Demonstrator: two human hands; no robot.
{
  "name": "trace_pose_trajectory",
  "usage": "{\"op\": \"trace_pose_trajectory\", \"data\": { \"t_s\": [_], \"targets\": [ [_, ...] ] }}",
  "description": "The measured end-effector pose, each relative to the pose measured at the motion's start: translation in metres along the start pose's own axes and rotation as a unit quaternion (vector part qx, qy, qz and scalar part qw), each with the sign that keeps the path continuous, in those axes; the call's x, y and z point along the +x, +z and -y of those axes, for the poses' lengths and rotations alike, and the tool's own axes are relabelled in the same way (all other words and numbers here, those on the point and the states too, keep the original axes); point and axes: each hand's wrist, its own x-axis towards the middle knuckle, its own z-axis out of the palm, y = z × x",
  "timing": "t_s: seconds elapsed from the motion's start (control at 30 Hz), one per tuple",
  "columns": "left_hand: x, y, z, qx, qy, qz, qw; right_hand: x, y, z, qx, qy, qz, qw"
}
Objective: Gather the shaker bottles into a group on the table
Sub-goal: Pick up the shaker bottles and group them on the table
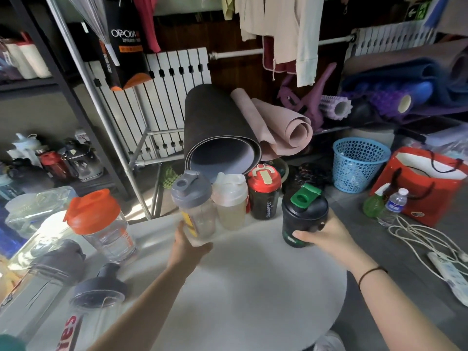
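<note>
My left hand [186, 245] grips the base of a clear shaker bottle with a grey lid [193, 203], held over the far edge of the white round table [253, 287]. My right hand [326, 235] holds a black shaker with a green cap [304, 214] at the table's far right. Between them, at the table's far edge, stand a cloudy shaker with a white lid [231, 200] and a dark bottle with a red lid [264, 191]. On the left stand a clear shaker with an orange lid [101, 224] and two clear shakers with dark lids [98, 300].
Rolled yoga mats [220, 127] lean just behind the table. A blue mesh basket [358, 163], a red paper bag [428, 183], a small water bottle [393, 206] and a power strip with cables [450, 272] lie on the floor at the right. Shelves with more bottles stand left.
</note>
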Motion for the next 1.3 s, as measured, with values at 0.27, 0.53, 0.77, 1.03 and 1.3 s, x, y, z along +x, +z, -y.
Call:
{"op": "trace_pose_trajectory", "data": {
  "t_s": [0.27,0.53,0.77,1.03,1.3],
  "targets": [
    [-0.030,0.010,0.038,0.392,-0.010,0.092,0.915,0.027,0.010,0.020,0.025,0.034,0.095,0.995],
    [-0.030,0.007,0.030,0.426,0.001,0.093,0.900,0.025,0.023,0.006,0.038,0.040,0.099,0.994],
    [-0.030,0.006,0.030,0.421,0.006,0.092,0.902,0.028,0.027,-0.002,0.044,0.031,0.096,0.994],
    [-0.033,0.005,0.029,0.422,0.000,0.095,0.902,0.026,0.028,-0.015,-0.002,0.006,0.100,0.995],
    [-0.044,0.001,0.040,0.394,0.031,0.067,0.916,-0.017,0.024,-0.051,-0.428,0.013,0.118,0.896]
  ]
}}
